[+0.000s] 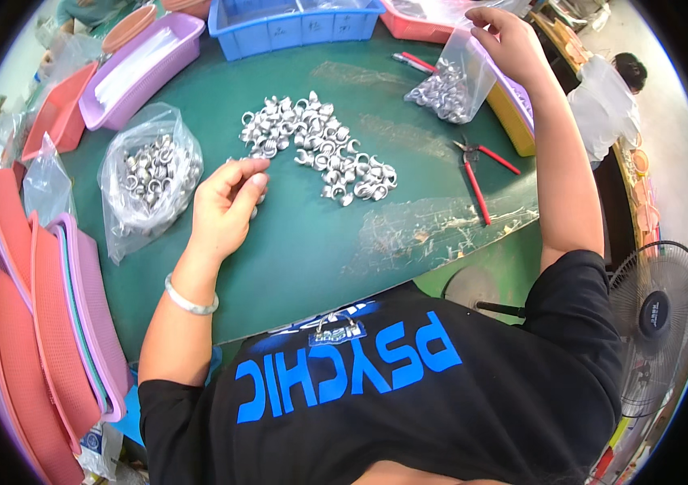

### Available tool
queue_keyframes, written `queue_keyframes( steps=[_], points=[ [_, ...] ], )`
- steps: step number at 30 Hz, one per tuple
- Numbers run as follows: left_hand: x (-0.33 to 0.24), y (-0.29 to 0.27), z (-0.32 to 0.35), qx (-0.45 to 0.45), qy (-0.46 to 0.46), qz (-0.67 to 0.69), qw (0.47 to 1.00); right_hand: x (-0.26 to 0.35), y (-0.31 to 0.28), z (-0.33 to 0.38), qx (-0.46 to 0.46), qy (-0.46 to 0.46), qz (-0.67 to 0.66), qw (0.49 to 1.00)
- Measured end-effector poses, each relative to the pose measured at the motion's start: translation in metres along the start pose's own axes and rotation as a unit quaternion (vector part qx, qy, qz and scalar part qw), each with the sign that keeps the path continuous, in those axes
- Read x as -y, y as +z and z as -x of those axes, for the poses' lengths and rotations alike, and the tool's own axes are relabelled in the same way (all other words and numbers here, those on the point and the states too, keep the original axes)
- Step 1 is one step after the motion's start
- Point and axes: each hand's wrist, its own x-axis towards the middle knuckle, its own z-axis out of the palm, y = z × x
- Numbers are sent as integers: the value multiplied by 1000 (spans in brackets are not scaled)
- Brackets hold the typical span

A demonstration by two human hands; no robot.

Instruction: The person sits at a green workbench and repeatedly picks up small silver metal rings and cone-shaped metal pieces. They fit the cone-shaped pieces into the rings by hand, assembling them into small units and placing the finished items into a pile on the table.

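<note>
Small silver metal open rings (332,149) lie in a loose pile on the green table (303,242). At the pile's near left edge is my left hand (229,200), its fingers curled and thumb close to the index finger. Silvery bits peek out beside the thumb, but what the fingers hold is mostly hidden. My right hand (509,44), at the far right, pinches the upper edge of a clear plastic bag (481,69). Metal pieces fill that bag's lower part, which rests on the table. Left of the pile, another clear bag (182,133) stands open with similar rings inside.
Red-handled pliers (475,178) lie right of the pile; another red-handled tool (415,61) is behind. Blue (295,32), purple (146,73) and red bins line the far edge. Stacked baskets (61,323) stand at left, a fan (655,315) at right. Another person (606,105) is beyond.
</note>
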Motion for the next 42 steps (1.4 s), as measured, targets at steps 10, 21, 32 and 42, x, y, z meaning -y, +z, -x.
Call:
queue_keyframes(
  steps=[10, 21, 32, 42],
  points=[
    [-2, 6, 4, 28, 7, -40, 999, 110, 66, 100, 213, -127, -208, 946],
    [-9, 24, 0, 53, 40, -108, 992, 114, 91, 109, 193, -37, -334, 922],
    [-32, 67, -17, 98, -55, -122, 986, 111, 90, 113, 164, 74, -563, 806],
    [-24, 81, -17, 14, 25, 71, 997, 137, 76, 96, 177, 112, -693, 690]
  ],
)
